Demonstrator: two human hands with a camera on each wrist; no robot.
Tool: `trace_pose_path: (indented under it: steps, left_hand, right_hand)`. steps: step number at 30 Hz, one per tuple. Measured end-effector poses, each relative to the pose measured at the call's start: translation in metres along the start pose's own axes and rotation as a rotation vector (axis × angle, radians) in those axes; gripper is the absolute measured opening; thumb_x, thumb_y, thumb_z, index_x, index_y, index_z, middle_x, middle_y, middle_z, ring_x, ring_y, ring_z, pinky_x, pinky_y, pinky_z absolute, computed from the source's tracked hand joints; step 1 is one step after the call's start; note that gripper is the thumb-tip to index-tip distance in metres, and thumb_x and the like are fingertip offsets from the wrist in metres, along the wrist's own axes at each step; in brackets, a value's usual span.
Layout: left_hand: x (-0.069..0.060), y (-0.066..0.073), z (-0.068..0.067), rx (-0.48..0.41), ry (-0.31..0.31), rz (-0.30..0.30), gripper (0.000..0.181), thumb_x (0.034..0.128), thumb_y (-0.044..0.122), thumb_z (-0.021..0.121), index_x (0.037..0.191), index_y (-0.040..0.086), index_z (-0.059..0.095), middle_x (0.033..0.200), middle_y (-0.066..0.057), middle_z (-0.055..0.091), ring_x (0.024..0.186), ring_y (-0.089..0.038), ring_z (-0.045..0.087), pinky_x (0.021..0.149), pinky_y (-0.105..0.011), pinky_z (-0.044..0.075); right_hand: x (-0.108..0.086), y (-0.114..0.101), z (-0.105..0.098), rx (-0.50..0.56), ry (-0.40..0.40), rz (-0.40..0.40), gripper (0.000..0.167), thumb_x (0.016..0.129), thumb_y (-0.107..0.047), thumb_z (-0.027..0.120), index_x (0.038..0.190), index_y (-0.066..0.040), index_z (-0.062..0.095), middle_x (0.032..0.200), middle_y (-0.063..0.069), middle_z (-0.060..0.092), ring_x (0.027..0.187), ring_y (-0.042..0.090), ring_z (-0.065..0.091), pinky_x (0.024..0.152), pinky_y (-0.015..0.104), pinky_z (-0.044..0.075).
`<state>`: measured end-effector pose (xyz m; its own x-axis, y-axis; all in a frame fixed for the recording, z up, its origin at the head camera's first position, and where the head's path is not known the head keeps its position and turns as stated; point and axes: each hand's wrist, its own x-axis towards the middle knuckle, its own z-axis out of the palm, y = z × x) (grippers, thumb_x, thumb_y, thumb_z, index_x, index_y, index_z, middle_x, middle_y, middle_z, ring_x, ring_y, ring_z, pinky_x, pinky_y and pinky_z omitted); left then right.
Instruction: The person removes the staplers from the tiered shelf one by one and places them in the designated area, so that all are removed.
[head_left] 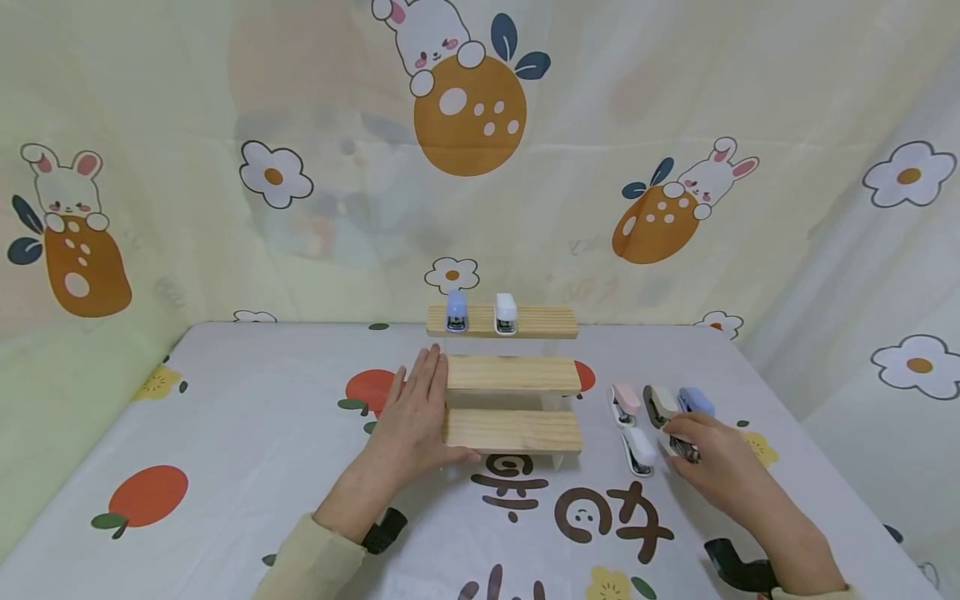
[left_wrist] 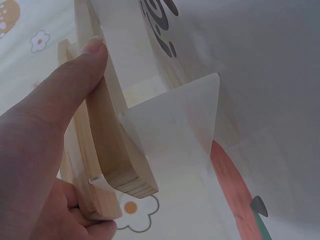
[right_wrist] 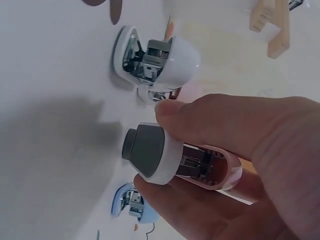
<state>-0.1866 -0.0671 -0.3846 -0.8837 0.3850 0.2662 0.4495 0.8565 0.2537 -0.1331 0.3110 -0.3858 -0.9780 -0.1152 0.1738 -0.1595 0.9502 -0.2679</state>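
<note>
rack (head_left: pixel 513 375) on tabletop (head_left: pixel 240 467) | two staplers (head_left: pixel 457 312) on its rearmost board (head_left: pixel 547 322) | other staplers (head_left: pixel 640 452) right of rack

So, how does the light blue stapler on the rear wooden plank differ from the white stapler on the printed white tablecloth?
Place: the light blue stapler stands on the rear wooden plank; the white stapler rests on the printed white tablecloth.
Pose: in the head view, the blue one sits nearly straight, the white one slantwise.
Both show metal parts at the near end.
</note>
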Motion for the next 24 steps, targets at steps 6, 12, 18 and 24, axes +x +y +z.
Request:
trace_pose_path:
  steps: [6,12,18,24]
  left_hand:
    - [-0.0004,0.0001,0.0002,0.000,0.004,0.003,0.137,0.0557,0.059,0.091,0.155,-0.005,0.021,0.164,-0.020,0.020,0.153,-0.034,0.019,0.124,-0.054,0.018]
    - [-0.0003,0.0000,0.0005,0.005,0.003,0.007,0.137,0.0563,0.060,0.090,0.155,-0.005,0.020,0.164,-0.020,0.020,0.154,-0.034,0.018,0.124,-0.053,0.018]
    - [0.0001,-0.0001,0.0002,0.007,0.002,0.005,0.138,0.0560,0.061,0.090,0.155,-0.005,0.020,0.164,-0.020,0.020,0.153,-0.034,0.018,0.124,-0.053,0.018]
    - [0.0002,-0.0005,0.0009,0.010,-0.001,0.002,0.138,0.0558,0.060,0.090,0.155,-0.005,0.020,0.164,-0.020,0.020,0.153,-0.034,0.018,0.124,-0.053,0.018]
  right_hand:
    - [0.0022,0.0051,0.0067,-0.004,-0.014,0.017,0.033,0.074,0.000,0.081,0.104,0.003,0.070,0.116,0.028,0.062,0.107,0.047,0.061,0.088,0.059,0.053]
    - [0.0024,0.0086,0.0097,-0.010,-0.046,0.020,0.032,0.075,0.000,0.080,0.105,0.004,0.070,0.117,0.029,0.061,0.108,0.048,0.060,0.090,0.060,0.052]
    - [0.0014,0.0090,0.0036,0.004,-0.100,0.016,0.024,0.082,0.003,0.066,0.105,0.006,0.072,0.120,0.033,0.061,0.111,0.053,0.059,0.089,0.062,0.051]
    - [0.0032,0.0068,0.0040,-0.010,-0.077,0.024,0.025,0.086,0.005,0.062,0.109,0.007,0.071,0.124,0.035,0.060,0.114,0.055,0.057,0.089,0.061,0.052]
